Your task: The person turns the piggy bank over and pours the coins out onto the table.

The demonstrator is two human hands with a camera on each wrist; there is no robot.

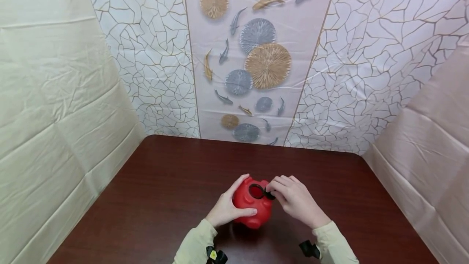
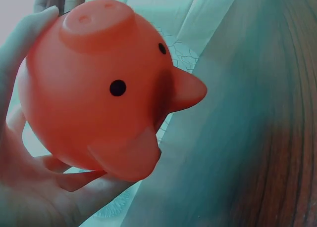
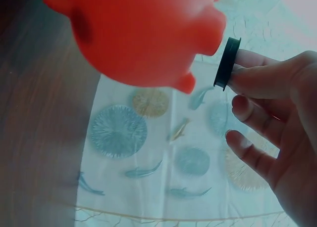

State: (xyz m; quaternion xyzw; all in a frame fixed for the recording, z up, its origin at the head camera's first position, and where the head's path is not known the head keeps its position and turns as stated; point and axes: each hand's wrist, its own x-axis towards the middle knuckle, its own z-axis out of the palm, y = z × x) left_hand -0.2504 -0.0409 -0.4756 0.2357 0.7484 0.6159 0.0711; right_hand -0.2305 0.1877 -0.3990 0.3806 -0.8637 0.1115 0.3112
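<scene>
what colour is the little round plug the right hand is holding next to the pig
Black. The plug, pinched in the right hand, shows best in the right wrist view.

Smooth plastic piggy bank (image 1: 253,207), wood-grain table (image 1: 165,190)

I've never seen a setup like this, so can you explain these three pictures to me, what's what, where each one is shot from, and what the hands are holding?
No machine here: a person works with two bare hands and wears three cameras. The wide picture comes from a camera on the head, looking down at a dark wooden table with patterned and plain cloths hung around it. The other two come from cameras on the wrists, so each shows its own hand from very close.

The left hand holds a red piggy bank, turned so a round hole faces up; the left wrist view shows its snout and black eyes. The right hand pinches a small black round plug by its edge, right beside the pig, not seated in it.
</scene>
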